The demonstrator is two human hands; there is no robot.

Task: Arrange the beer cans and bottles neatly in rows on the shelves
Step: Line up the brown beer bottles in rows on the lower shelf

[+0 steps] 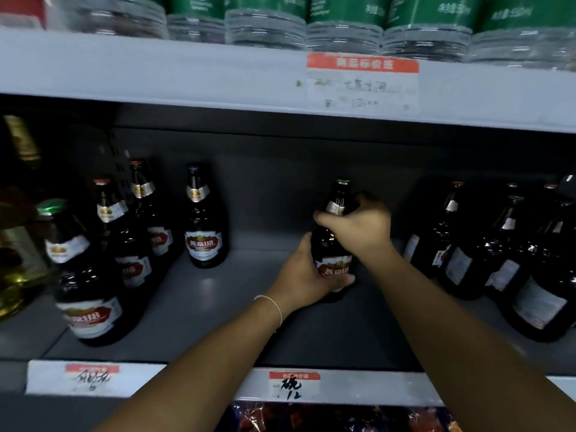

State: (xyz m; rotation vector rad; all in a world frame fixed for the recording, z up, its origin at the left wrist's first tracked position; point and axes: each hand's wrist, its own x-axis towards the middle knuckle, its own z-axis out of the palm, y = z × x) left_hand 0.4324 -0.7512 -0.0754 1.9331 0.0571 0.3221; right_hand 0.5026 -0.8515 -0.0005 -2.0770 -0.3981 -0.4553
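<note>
A dark beer bottle (334,241) with a red and white label stands upright in the middle of the grey shelf (218,294). My left hand (307,275) grips its lower body, thumb across the label. My right hand (361,227) grips its shoulder and neck from the right. To the left stand several like bottles: one alone (204,222) further back, and a row (124,244) running towards the front, with the nearest bottle (84,282) at the shelf's front left. More dark bottles (498,254) crowd the right side, labels turned away.
The upper shelf (187,73) holds shrink-wrapped green-labelled bottles (343,23) and carries a price tag (363,82). Yellowish bottles (15,238) stand at the far left. Price tags (294,385) line the shelf's front edge. Packaged goods (336,416) lie below.
</note>
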